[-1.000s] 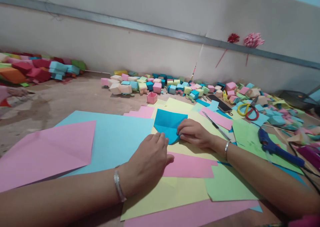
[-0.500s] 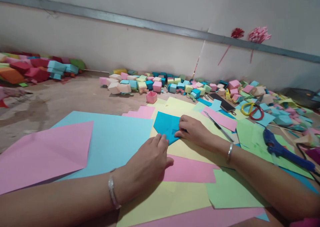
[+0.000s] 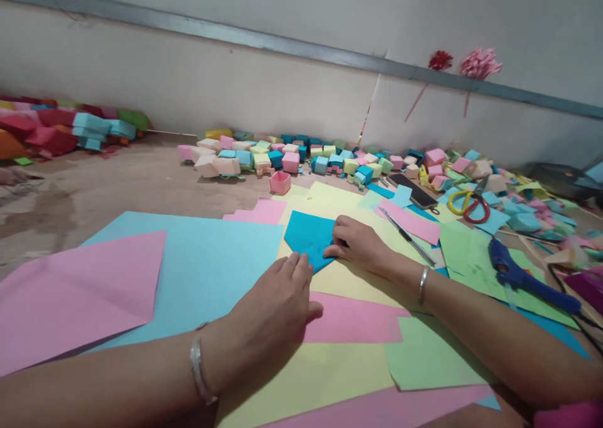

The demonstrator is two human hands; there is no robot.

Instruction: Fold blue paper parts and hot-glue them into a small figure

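Note:
A dark blue piece of paper (image 3: 308, 230) with angled edges lies over yellow paper (image 3: 367, 283) in the middle. My right hand (image 3: 355, 242) has its fingers curled at the right edge of the blue paper, thumb and fingertips together on it. Stretched out, the fingers of my left hand (image 3: 282, 296) rest on the blue paper's lower left edge, with the thumb apart. Beneath and beside the left hand are a pink strip (image 3: 355, 321) and a large light blue sheet (image 3: 211, 252). The fold under my right fingers is partly hidden.
Several small paper boxes line the wall, with an open pink box (image 3: 280, 183) in front. To the right lie a craft knife (image 3: 407, 236), phone (image 3: 413, 191), scissors (image 3: 471, 205) and a blue glue gun (image 3: 527, 280). A pink sheet (image 3: 89, 290) lies left.
The view has shifted slightly, so most things sit a little farther left. A darker crease seen beside my right fingers on the blue paper no longer shows. Both hands stay on the paper.

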